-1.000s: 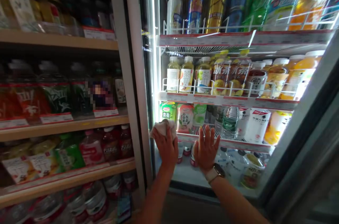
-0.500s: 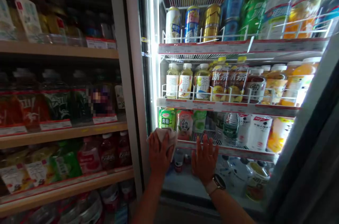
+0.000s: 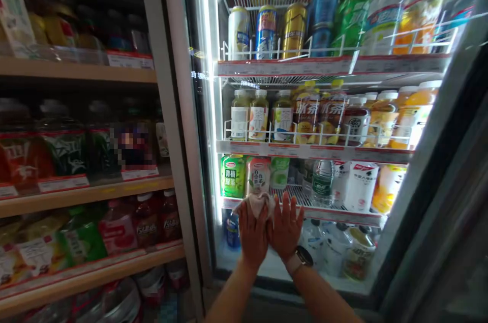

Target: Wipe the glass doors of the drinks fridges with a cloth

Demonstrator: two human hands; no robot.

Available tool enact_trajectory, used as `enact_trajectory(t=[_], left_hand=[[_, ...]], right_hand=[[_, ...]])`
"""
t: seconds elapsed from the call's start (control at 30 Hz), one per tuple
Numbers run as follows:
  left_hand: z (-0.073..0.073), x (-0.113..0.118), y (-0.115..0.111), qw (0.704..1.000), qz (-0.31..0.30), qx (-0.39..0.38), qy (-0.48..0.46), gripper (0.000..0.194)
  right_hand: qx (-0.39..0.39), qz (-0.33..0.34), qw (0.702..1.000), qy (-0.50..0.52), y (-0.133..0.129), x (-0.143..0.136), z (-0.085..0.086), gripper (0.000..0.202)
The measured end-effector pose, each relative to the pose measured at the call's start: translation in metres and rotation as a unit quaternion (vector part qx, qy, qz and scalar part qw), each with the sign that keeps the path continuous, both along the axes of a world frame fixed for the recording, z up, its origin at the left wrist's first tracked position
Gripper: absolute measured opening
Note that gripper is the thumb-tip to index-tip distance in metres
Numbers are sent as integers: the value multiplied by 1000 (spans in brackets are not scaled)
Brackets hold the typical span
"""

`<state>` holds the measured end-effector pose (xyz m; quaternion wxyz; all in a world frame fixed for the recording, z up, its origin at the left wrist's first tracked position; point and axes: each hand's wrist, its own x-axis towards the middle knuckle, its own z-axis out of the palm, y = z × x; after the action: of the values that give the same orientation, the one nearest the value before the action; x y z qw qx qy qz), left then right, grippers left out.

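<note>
My left hand (image 3: 253,234) presses a crumpled pale cloth (image 3: 259,204) flat against the glass door (image 3: 229,282) of a lit drinks fridge, its fingers over the cloth. Beside it, nearly touching, my right hand (image 3: 286,224) lies on the glass with its fingers stretched out and nothing in it. A watch (image 3: 304,257) is on the right wrist. Behind the glass, just above the cloth, are a green drink pack (image 3: 233,175) and a reddish one (image 3: 258,173).
Bottles and cans (image 3: 294,30) fill the fridge's wire shelves. A dark upright frame (image 3: 430,160) runs along the right. On the left, a wooden shelf unit (image 3: 114,75) holds many more bottles, with a grey post (image 3: 168,109) between it and the fridge.
My left hand has slid the cloth rightward across the glass, from the door's left side to beside my right hand. My right hand stays flat on the glass. The view has shifted slightly right.
</note>
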<state>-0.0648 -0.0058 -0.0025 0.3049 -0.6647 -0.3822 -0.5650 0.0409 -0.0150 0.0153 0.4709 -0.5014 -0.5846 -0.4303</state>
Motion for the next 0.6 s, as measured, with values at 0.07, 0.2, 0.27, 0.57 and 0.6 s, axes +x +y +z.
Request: enact_trajectory(t=[0.07,0.2,0.27,0.57,0.6], left_hand=[[8,-2,2,1000,-2,24,20,69],[30,-26,10,999,13,36,22,71],[38,-42,12,999,26,25,-10,72],[3,-70,14,989,42,-56,-134,72],[-11,-66,12,989,44,-56,-129,73]], right_hand=[[4,2,1000,-5,0,1,0,66],[6,-2,1000,-10,-1,1,3,68],[-3,-5,1000,-8,-3,0,3,69],[-7,0,1000,5,-6,-4,5,69],[-9,-1,1000,8,-5,-4,4,69]])
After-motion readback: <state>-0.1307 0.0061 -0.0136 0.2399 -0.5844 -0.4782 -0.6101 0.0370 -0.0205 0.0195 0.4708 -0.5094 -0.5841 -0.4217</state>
